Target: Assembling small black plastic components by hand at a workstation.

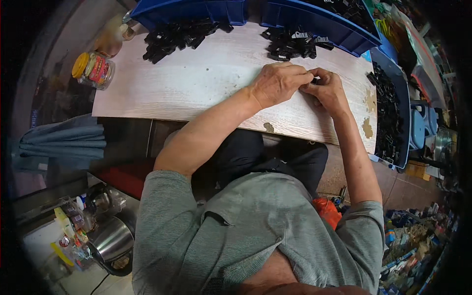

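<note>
Over the right half of the wood-patterned table [162, 93], my two hands meet at the fingertips. A small black part [315, 80] shows between them, mostly covered by fingers, so its exact kind cannot be made out. My left hand [279, 84] reaches across with its fingers closed at one side of the part. Thumb and fingers of my right hand [328, 92] pinch it from the other side. Just beyond my hands lies a pile of black plastic pieces [290, 46], a few with pale faces. Another heap of black pieces [177, 38] sits at the far left.
Two blue bins [319, 22] [196, 12] stand along the table's far edge. On the right is a blue crate [404, 123] of black pieces [386, 108]. A yellow-lidded jar [96, 71] is at the left edge. Blue stools [418, 128] stand beyond the crate.
</note>
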`<control>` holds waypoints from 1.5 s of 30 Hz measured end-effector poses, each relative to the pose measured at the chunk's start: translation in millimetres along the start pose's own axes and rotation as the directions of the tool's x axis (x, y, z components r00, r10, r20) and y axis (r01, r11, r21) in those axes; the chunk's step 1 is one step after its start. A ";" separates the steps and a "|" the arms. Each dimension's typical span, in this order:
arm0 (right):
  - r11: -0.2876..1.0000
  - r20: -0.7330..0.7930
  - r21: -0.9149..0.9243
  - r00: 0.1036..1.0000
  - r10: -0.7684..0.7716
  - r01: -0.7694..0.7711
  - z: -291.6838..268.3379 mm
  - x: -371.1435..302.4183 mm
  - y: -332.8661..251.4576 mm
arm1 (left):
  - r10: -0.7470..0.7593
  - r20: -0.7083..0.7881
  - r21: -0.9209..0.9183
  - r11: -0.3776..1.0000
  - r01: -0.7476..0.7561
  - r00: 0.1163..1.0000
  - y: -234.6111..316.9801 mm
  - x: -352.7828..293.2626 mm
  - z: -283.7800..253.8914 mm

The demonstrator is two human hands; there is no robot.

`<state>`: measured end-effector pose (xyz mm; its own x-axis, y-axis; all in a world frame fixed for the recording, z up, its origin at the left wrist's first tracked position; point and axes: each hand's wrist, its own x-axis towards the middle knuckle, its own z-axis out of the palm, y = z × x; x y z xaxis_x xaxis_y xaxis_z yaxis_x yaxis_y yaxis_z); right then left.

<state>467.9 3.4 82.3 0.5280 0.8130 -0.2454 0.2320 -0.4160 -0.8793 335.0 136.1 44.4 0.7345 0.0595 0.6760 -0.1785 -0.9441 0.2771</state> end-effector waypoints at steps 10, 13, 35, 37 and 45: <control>1.000 -0.008 0.013 1.000 -0.020 0.020 0.2 1.2 6.0 | 0.009 0.019 -0.110 0.994 -0.007 1.000 -9.8 0.1 1.0; 0.997 -0.029 -0.005 0.996 -0.081 0.080 1.4 7.1 12.5 | -0.007 0.042 -0.057 0.998 0.010 0.999 -8.6 -0.9 -2.4; 0.997 -0.014 0.057 0.998 -0.058 0.059 -0.8 6.6 13.1 | -0.013 0.025 -0.069 0.997 0.015 1.000 -5.2 1.2 -3.3; 0.996 -0.006 0.070 0.999 -0.049 0.049 -2.5 6.4 14.0 | 0.006 0.062 -0.071 0.997 -0.002 0.998 -8.2 4.8 -1.8; 0.992 -0.042 0.002 0.991 -0.128 0.129 -1.2 9.2 18.0 | -0.003 0.106 -0.048 0.999 0.008 0.994 -5.0 -0.8 1.3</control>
<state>477.9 3.0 64.8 0.5278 0.8418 -0.1129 0.2960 -0.3070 -0.9045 336.2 140.3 41.5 0.8001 0.0279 0.5992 -0.2038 -0.9269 0.3153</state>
